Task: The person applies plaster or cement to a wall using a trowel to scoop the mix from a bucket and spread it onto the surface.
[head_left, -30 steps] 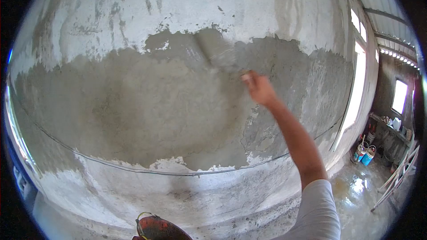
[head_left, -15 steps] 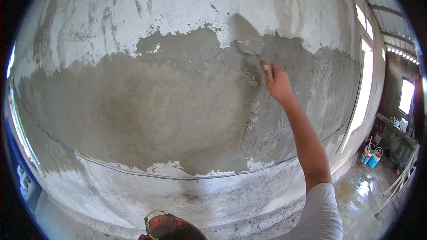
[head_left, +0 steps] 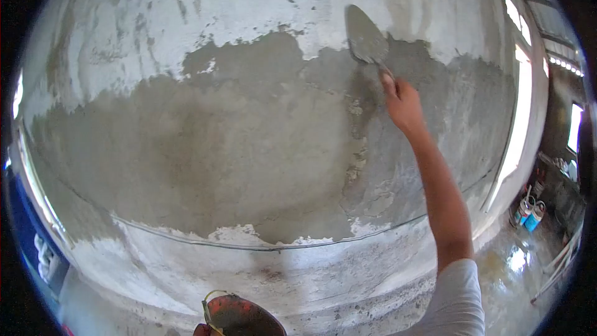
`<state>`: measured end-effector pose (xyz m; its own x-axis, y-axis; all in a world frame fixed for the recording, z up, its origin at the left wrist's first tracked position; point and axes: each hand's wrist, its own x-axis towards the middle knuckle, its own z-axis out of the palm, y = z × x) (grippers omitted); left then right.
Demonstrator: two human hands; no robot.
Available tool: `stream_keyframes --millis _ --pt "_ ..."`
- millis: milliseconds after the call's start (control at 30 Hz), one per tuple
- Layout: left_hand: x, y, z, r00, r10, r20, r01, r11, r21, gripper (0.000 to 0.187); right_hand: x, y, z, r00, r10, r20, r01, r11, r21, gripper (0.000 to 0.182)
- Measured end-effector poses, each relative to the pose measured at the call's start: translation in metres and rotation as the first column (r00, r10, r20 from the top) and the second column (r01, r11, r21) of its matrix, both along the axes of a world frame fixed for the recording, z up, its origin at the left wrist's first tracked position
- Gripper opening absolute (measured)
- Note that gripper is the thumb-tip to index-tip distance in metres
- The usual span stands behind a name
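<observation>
My right hand (head_left: pixel 404 102) is wrapped round the handle of a trowel (head_left: pixel 367 36), its blade pointing up against the wall. The blade lies at the upper border of the wet grey plaster (head_left: pixel 267 137), overlapping the white wall surface (head_left: pixel 261 0). At the bottom of the view is a reddish bucket (head_left: pixel 245 317) with a yellowish handle and a dark inside. A small dark reddish patch at the bucket's left edge is too unclear to tell as my left hand.
A thin cable (head_left: pixel 280 248) runs across the lower wall. Bright window openings (head_left: pixel 516 130) are at the right. Beyond them, containers (head_left: pixel 533 216) stand on the wet floor (head_left: pixel 497 274) near a shelf. Something blue (head_left: pixel 25 230) is at the far left.
The right hand and trowel have moved up and to the right in view. The trowel blade now looks sharper. The view has shifted slightly.
</observation>
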<state>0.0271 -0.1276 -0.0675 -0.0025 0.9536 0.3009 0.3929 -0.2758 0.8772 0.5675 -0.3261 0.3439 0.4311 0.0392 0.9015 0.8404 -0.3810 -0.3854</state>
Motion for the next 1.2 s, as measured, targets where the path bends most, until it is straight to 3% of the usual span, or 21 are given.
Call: stream_keyframes --millis 33,100,133,167,233,267,333,400,467,500,600,633,700,767,900,967,1000,1033,1100,1167,1200 --pt "-0.003 0.003 -0.006 1.000 0.025 0.004 -0.025 1.000 -0.010 0.014 -0.013 -0.010 -0.018 0.999 0.042 0.016 -0.042 0.999 -0.006 0.051" --pt "0.001 0.020 -0.029 0.964 -0.021 0.265 0.063 0.987 -0.151 0.022 -0.055 -0.024 -0.059 0.985 0.158 -0.075 -0.168 0.972 -0.162 0.040" --pt "0.008 0.020 -0.031 0.967 0.014 0.254 0.022 0.990 -0.136 0.021 -0.055 -0.024 -0.095 0.981 0.188 0.050 -0.173 0.961 -0.215 0.041" --pt "0.014 0.016 -0.020 0.964 0.047 0.261 -0.007 0.988 -0.153 0.021 -0.077 -0.027 -0.118 0.953 0.280 -0.117 -0.303 0.899 -0.316 0.043" --pt "0.013 0.008 -0.001 0.976 -0.082 0.201 0.112 0.983 -0.147 0.021 -0.103 -0.028 -0.170 0.846 0.266 -0.462 -0.508 0.663 -0.549 0.046" --pt "0.013 0.015 -0.016 0.983 -0.070 0.171 0.088 0.991 -0.101 0.015 -0.099 -0.023 -0.220 0.824 0.411 -0.389 -0.565 0.572 -0.595 0.047" --pt "0.020 0.030 -0.042 0.992 -0.055 0.111 0.063 0.995 -0.072 0.010 -0.128 -0.011 -0.275 0.707 0.517 -0.483 -0.695 0.380 -0.611 0.044" --pt "0.020 0.027 -0.036 0.996 -0.068 0.062 0.073 0.994 -0.086 0.013 -0.156 0.002 -0.305 0.672 0.430 -0.603 -0.717 0.172 -0.676 0.042" --pt "0.031 0.004 0.024 0.994 -0.109 -0.016 0.105 0.981 -0.165 0.019 -0.169 0.011 -0.334 0.604 0.343 -0.719 -0.758 -0.030 -0.652 0.042" --pt "0.029 0.013 -0.002 0.973 -0.167 0.159 0.201 0.953 -0.225 0.021 -0.171 0.021 -0.340 0.548 0.305 -0.779 -0.796 -0.097 -0.597 0.042" --pt "0.036 0.008 0.021 0.967 -0.203 0.153 0.224 0.965 -0.137 0.017 -0.195 0.057 -0.330 0.617 0.107 -0.779 -0.742 -0.249 -0.622 0.041" --pt "0.037 0.012 0.014 0.955 -0.223 0.193 0.253 0.956 -0.146 0.016 -0.183 0.060 -0.353 0.555 0.247 -0.795 -0.752 -0.259 -0.606 0.037" --pt "0.043 0.008 0.033 0.940 -0.234 0.248 0.294 0.925 -0.242 0.018 -0.198 0.083 -0.335 0.620 0.231 -0.750 -0.674 -0.333 -0.660 0.035" --pt "0.046 0.012 0.035 0.945 -0.281 0.165 0.311 0.930 -0.196 0.018 -0.193 0.105 -0.340 0.532 0.217 -0.818 -0.729 -0.375 -0.573 0.038" --pt "0.061 0.016 0.047 0.941 -0.326 0.086 0.336 0.930 -0.151 0.017 -0.193 0.133 -0.359 0.546 0.177 -0.819 -0.688 -0.463 -0.559 0.036" --pt "0.071 0.029 0.035 0.935 -0.343 0.089 0.352 0.927 -0.126 0.017 -0.197 0.133 -0.374 0.372 0.279 -0.886 -0.738 -0.491 -0.464 0.036" --pt "0.076 0.035 0.030 0.928 -0.360 0.100 0.369 0.925 -0.094 0.016 -0.195 0.137 -0.402 0.354 0.075 -0.932 -0.798 -0.496 -0.343 0.038" --pt "0.082 0.038 0.032 0.931 -0.353 0.091 0.361 0.928 -0.094 0.016 -0.194 0.138 -0.411 0.346 0.081 -0.935 -0.796 -0.501 -0.338 0.038" --pt "0.090 0.041 0.037 0.914 -0.406 0.021 0.406 0.911 -0.073 0.015 -0.194 0.136 -0.426 0.144 -0.135 -0.980 -0.861 -0.505 -0.057 0.040" --pt "0.089 0.043 0.039 0.907 -0.420 0.003 0.417 0.899 -0.130 0.014 -0.195 0.128 -0.428 0.070 -0.169 -0.983 -0.871 -0.490 0.022 0.041" --pt "0.087 0.044 0.040 0.909 -0.417 -0.021 0.407 0.896 -0.177 0.015 -0.192 0.122 -0.439 -0.108 -0.277 -0.955 -0.893 -0.395 0.216 0.041"
